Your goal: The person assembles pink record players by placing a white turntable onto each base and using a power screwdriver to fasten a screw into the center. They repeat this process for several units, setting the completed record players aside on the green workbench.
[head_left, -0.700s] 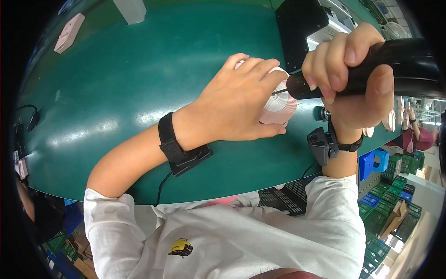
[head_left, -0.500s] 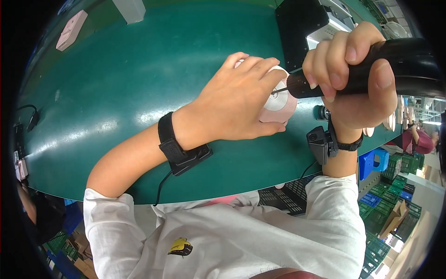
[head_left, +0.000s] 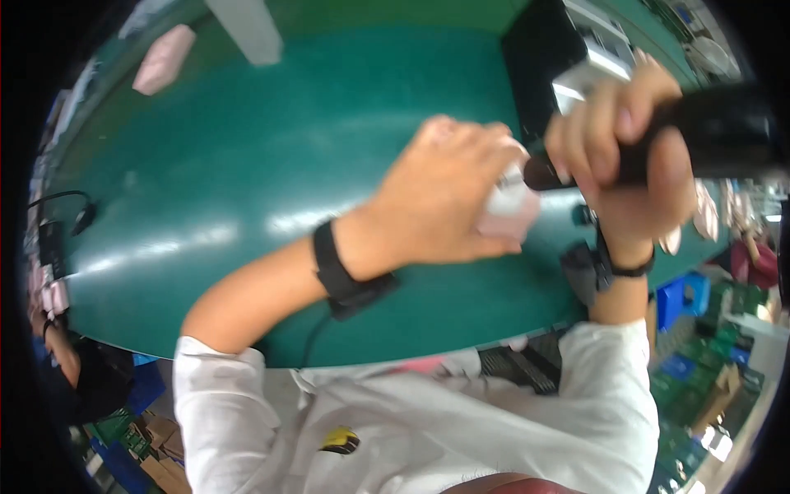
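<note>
My left hand [head_left: 444, 193] is closed round a pink and white round part [head_left: 504, 226] with fine ridges on its face. Its fingers lie over the top and the thumb presses the lower edge, so much of the part is hidden. My right hand [head_left: 605, 152] grips a black electric screwdriver [head_left: 712, 136], held nearly level from the right. The driver's nose points at the white middle of the part; motion blur hides whether the bit touches it. Both hands are over the green table [head_left: 206, 173].
A black and silver machine [head_left: 535, 74] stands at the back right. A pink box [head_left: 164, 59] and a grey post [head_left: 247, 31] are at the far left. Round pink pieces [head_left: 705, 212] lie at the right. Blue bins [head_left: 679, 300] and other people [head_left: 755, 259] are beyond the table.
The whole view has shifted, so most things appear further right and slightly lower, and it is blurred. Both hands keep their grips; the bit, clearly visible earlier against the part, is now smeared.
</note>
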